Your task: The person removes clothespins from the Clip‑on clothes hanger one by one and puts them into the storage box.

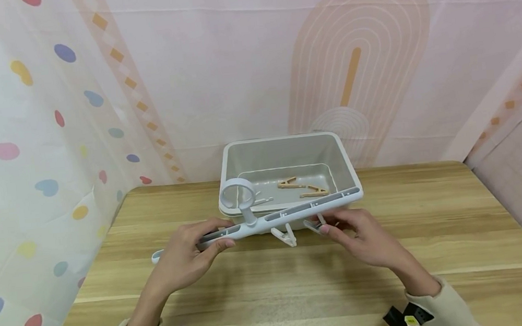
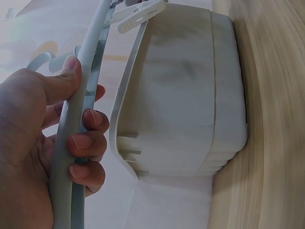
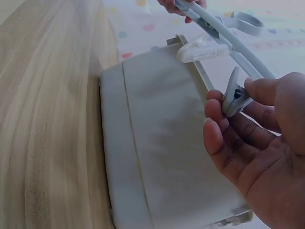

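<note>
A pale grey clip hanger (image 1: pixel 301 212) with a round ring hook (image 1: pixel 237 183) is held slanted in front of the bin, its right end higher. My left hand (image 1: pixel 187 256) grips the bar left of the ring, fingers curled round it in the left wrist view. A white clip (image 1: pixel 285 236) hangs from the bar's underside near the middle. Farther right, my right hand (image 1: pixel 362 234) pinches a grey clothespin (image 3: pixel 233 95) between thumb and fingers, close under the bar. Whether that clothespin is attached to the bar, I cannot tell.
Behind the hanger stands a light grey plastic bin (image 1: pixel 283 153) on the wooden table (image 1: pixel 292 296). Inside it lie two tan clothespins (image 1: pixel 290 183) and a white piece (image 1: pixel 262 201), partly hidden by the hanger. A patterned cloth (image 1: pixel 214 73) hangs behind the table.
</note>
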Tool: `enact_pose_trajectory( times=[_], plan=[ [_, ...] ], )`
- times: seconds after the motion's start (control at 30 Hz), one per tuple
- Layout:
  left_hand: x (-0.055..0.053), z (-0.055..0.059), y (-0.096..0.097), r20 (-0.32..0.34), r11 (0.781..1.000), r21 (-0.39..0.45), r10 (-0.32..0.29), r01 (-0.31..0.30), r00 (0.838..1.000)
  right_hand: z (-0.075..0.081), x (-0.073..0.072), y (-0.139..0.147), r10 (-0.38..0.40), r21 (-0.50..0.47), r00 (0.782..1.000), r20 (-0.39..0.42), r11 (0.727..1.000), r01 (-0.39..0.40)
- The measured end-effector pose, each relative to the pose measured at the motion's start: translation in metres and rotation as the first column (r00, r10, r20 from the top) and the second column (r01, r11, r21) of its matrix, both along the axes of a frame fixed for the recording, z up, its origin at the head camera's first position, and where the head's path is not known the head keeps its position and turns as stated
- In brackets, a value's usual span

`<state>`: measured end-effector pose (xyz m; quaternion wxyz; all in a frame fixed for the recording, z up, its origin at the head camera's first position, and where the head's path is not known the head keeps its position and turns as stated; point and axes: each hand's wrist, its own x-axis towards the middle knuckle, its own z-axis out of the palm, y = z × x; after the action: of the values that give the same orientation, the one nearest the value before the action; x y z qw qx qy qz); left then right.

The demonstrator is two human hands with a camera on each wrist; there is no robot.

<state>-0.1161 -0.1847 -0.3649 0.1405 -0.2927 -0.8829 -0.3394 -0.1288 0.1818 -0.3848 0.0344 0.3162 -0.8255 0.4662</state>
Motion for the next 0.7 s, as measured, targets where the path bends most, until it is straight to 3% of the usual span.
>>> enact_pose_trajectory(
  times=[0.33, 0.7],
  plan=[
    [0.001, 0.001, -0.001, 0.000, 1.000, -0.010, 0.021, -0.021, 1.000, 0.004, -0.002, 0.011, -0.011, -0.008, 0.999, -0.051, 1.000, 0.010],
    [0.000, 0.001, -0.002, -0.017, 1.000, -0.002, 0.005, -0.005, 1.000, 0.011, -0.003, 0.020, -0.055, -0.009, 0.998, -0.025, 0.998, 0.054]
  ],
)
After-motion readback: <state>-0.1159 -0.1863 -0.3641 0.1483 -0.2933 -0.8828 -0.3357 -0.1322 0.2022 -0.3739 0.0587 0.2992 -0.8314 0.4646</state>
